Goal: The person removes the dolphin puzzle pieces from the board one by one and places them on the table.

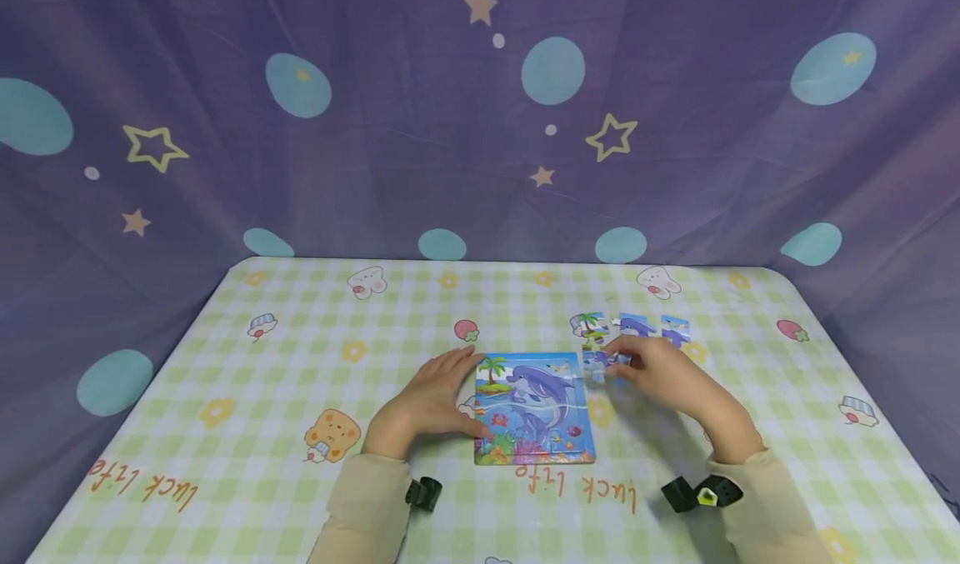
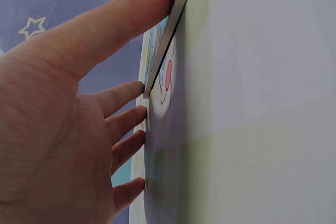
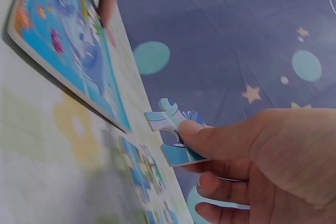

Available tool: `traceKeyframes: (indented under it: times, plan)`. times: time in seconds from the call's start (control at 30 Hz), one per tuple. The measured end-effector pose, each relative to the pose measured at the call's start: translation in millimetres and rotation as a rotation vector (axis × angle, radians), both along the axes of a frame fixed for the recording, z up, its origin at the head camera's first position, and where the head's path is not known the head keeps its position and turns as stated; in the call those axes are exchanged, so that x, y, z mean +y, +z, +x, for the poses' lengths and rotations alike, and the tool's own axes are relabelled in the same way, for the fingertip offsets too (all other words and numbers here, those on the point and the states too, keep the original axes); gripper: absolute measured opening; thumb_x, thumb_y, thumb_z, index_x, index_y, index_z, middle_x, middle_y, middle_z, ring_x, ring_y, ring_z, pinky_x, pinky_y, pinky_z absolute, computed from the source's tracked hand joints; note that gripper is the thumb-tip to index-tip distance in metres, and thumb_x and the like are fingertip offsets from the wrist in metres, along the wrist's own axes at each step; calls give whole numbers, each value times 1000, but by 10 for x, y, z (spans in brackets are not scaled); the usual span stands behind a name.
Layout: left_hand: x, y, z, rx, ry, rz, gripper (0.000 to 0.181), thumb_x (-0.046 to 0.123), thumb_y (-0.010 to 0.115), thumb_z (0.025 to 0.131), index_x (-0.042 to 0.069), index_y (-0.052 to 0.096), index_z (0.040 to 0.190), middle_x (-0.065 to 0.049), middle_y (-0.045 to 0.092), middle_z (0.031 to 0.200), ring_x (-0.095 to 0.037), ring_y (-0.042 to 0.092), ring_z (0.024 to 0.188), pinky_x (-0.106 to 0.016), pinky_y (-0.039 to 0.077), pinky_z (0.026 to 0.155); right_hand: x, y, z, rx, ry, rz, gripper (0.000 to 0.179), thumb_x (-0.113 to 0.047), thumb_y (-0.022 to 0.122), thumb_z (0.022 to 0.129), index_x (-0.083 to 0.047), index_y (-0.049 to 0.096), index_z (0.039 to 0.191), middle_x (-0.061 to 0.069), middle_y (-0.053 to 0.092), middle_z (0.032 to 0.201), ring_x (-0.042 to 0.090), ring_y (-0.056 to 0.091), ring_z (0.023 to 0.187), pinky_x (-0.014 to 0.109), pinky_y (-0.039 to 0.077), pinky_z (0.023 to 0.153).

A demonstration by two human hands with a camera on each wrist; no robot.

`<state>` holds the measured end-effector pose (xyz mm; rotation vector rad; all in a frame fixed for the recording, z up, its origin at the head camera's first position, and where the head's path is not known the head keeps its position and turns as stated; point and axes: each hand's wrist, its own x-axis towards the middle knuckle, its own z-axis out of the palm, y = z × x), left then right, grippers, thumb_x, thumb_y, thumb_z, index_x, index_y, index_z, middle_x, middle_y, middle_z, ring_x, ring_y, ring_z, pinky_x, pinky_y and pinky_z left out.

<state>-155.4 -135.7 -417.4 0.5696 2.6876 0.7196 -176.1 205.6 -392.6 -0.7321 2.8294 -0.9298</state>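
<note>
A square dolphin puzzle board point(image 1: 532, 410) lies flat on the table, its picture facing up. Against its left side rests my left hand point(image 1: 435, 393), fingers spread. In the left wrist view, the thumb point(image 2: 121, 19) touches the board's edge while the other fingertips touch the table. My right hand point(image 1: 663, 372) is beyond the board's right side and pinches a blue-and-white puzzle piece point(image 3: 181, 154) between thumb and fingers, raised off the table in the right wrist view. Near it lie a palm tree piece point(image 1: 592, 322), a dolphin piece point(image 1: 634, 325) and another blue piece point(image 1: 676, 328).
A green-and-white checked tablecloth point(image 1: 262, 364) with printed cartoons and lettering covers the table. Behind the table's far edge hangs a purple curtain point(image 1: 420, 156) with stars and blue ovals. One more piece point(image 1: 592, 366) lies right beside the board.
</note>
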Motion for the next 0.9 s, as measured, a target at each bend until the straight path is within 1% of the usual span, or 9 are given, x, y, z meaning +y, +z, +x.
traceKeyframes:
  times: [0.07, 0.2, 0.3, 0.43, 0.6, 0.8, 0.9]
  plan:
    - [2, 5, -2, 0, 0, -4, 110, 48, 89, 66, 8, 35, 153, -12, 26, 161, -33, 21, 148, -51, 16, 120, 56, 18, -13, -9, -33, 7, 16, -10, 72, 90, -6, 71, 106, -5, 61, 78, 9, 47, 65, 31, 45, 64]
    - [6, 17, -2, -1, 1, -12, 109, 47, 88, 66, 8, 35, 153, -12, 26, 161, -33, 21, 148, -51, 16, 120, 170, 54, -37, -37, -87, 3, 16, -11, 72, 91, -6, 70, 106, -2, 62, 80, 12, 50, 68, 33, 46, 65]
    - [6, 25, 1, -4, 5, -12, 109, 46, 88, 67, 8, 35, 153, -11, 26, 161, -33, 21, 148, -50, 16, 120, 260, 75, -45, -68, -122, -8, 18, -13, 71, 92, -6, 70, 108, 3, 67, 90, 16, 59, 76, 36, 50, 68]
    - [5, 30, 2, -7, 6, -9, 109, 46, 88, 67, 8, 34, 154, -11, 26, 161, -33, 20, 148, -50, 16, 120, 370, 79, -55, -105, -166, -15, 21, -16, 71, 93, -7, 69, 112, 6, 68, 95, 20, 64, 84, 39, 53, 73]
    - [4, 28, 3, -6, 5, -6, 109, 46, 88, 67, 8, 34, 154, -12, 26, 161, -33, 20, 148, -50, 16, 120, 466, 62, -69, -121, -192, -17, 24, -17, 71, 93, -5, 69, 114, 8, 67, 96, 23, 64, 87, 40, 53, 75]
    - [9, 25, 0, -9, 9, -5, 109, 45, 88, 67, 9, 35, 154, -11, 26, 161, -33, 20, 148, -50, 16, 120, 538, 34, -81, -132, -214, -26, 30, -21, 72, 93, -3, 68, 116, 20, 67, 109, 36, 64, 100, 49, 54, 83]
    - [12, 22, -1, -6, 7, -5, 108, 45, 88, 67, 9, 35, 153, -11, 26, 161, -33, 21, 148, -50, 16, 120, 578, 19, -89, -131, -225, -22, 32, -22, 72, 92, -2, 67, 116, 22, 66, 110, 38, 63, 102, 51, 53, 84]
